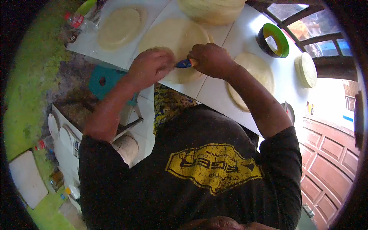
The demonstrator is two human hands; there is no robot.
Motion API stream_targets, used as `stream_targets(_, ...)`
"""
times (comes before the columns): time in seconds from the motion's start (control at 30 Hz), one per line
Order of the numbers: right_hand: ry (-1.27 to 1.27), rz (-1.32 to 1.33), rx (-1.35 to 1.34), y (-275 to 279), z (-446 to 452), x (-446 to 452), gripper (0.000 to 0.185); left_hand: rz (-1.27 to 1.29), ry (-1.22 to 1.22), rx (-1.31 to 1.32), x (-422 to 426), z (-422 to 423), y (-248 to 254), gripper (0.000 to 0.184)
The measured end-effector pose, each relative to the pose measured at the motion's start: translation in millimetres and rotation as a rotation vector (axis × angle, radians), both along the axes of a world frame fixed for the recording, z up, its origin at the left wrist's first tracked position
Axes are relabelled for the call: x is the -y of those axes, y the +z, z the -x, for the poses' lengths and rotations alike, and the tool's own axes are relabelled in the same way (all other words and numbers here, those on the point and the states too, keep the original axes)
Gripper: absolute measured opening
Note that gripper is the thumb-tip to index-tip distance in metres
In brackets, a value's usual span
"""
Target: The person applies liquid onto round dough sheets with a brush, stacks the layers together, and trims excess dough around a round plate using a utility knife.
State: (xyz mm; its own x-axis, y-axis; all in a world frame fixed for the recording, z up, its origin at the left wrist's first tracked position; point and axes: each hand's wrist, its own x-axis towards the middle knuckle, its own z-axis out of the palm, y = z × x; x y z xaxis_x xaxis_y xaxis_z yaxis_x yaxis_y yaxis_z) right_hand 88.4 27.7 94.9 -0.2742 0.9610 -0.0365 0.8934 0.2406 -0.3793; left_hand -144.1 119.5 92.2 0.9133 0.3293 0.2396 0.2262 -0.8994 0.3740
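Observation:
My right hand is closed around a small tool with a blue and orange handle; its working end is not clear. Beside it, my left hand has bent fingers partly smeared by motion, close to the blue end of the tool. Whether it holds anything I cannot make out. Both hands are over a large pale round disc on the white tiled table. Another pale disc lies partly under my right forearm, and a third disc lies to the left.
A large pale rounded object stands at the back. To the right are a green and black bowl and a short stack of pale discs. A plastic bottle is at the left edge. Below stands a teal stool.

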Motion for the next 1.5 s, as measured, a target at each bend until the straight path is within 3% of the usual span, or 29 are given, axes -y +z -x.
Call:
stream_targets(0.27, 0.090, -0.184, -0.026, 15, -18, -43, 0.018, -0.215, 0.106, -0.054, -27, 35, -18, 0.029)
stream_targets(0.33, 0.101, -0.158, 0.018, 29, -26, -56, 0.019, 0.004, 0.259, -0.262, -40, 35, -3, 0.029)
stream_targets(0.37, 0.104, -0.162, 0.021, 35, -29, -63, 0.019, 0.001, 0.261, -0.259, -47, 34, 6, 0.029)
stream_targets(0.43, 0.136, -0.244, 0.034, 44, -37, -77, 0.021, 0.358, 0.341, -0.060, -65, 29, 25, 0.032)
stream_targets(0.57, -0.026, -0.207, -0.043, 74, -55, -98, 0.033, 0.349, 0.301, -0.107, -100, 0, 80, 0.037)
stream_targets(0.6, -0.136, -0.144, -0.222, 80, -59, -97, 0.035, 0.434, 0.340, -0.110, -107, -7, 89, 0.038)
stream_targets(0.63, -0.142, -0.149, -0.218, 84, -64, -102, 0.035, 0.520, 0.377, -0.113, -113, -13, 99, 0.039)
stream_targets(0.7, -0.124, -0.402, -0.058, 91, -79, -113, 0.045, 0.445, 0.289, -0.009, -120, -23, 117, 0.038)
stream_targets(0.73, -0.218, -0.382, 0.038, 105, -79, -106, 0.048, 0.373, 0.209, 0.093, -125, -28, 123, 0.038)
stream_targets(0.77, -0.231, -0.379, 0.042, 111, -85, -103, 0.048, 0.377, 0.196, 0.092, -140, -28, 125, 0.038)
stream_targets(0.83, -0.205, -0.618, 0.063, 123, -96, -89, 0.046, 0.387, 0.070, 0.221, -172, -28, 128, 0.041)
stream_targets(0.87, -0.003, -0.884, -0.139, 133, -101, -79, 0.043, 0.292, 0.128, 0.148, -178, -29, 134, 0.040)
stream_targets(0.9, -0.033, -0.872, -0.119, 150, -98, -58, 0.043, 0.196, 0.180, 0.079, -167, -34, 149, 0.039)
stream_targets(0.97, -0.315, -0.499, -0.119, 176, -93, -17, 0.041, 0.241, 0.236, 0.030, -115, -55, 179, 0.040)
stream_targets(1.03, -0.331, -0.566, -0.093, 181, -100, 12, 0.041, 0.272, 0.298, -0.021, -72, -71, 184, 0.040)
stream_targets(1.1, -0.479, -0.289, -0.015, 198, -99, 46, 0.040, 0.372, 0.168, 0.251, -44, -83, 170, 0.036)
stream_targets(1.17, -0.568, -0.266, -0.077, 178, -123, 67, 0.039, 0.545, 0.102, 0.197, -39, -119, 144, 0.036)
stream_targets(1.23, -0.752, -0.022, -0.227, 173, -132, 91, 0.038, 0.778, -0.004, 0.144, -27, -149, 116, 0.036)
stream_targets(1.33, -0.830, -0.019, -0.216, 130, -181, 118, 0.037, 0.851, -0.077, 0.089, 4, -194, 101, 0.037)
stream_targets(1.4, -0.914, 0.067, -0.275, 156, -172, 141, 0.036, 0.852, -0.085, 0.028, 28, -211, 99, 0.037)
stream_targets(1.43, -0.987, 0.154, -0.331, 165, -171, 153, 0.035, 0.722, -0.107, 0.040, 43, -212, 101, 0.035)
stream_targets(1.47, -0.812, -0.282, -0.275, 98, -213, 167, 0.028, 0.589, -0.127, 0.053, 54, -211, 103, 0.034)
stream_targets(1.5, -0.817, -0.283, -0.282, 93, -207, 176, 0.028, 0.587, -0.129, 0.044, 63, -209, 95, 0.034)
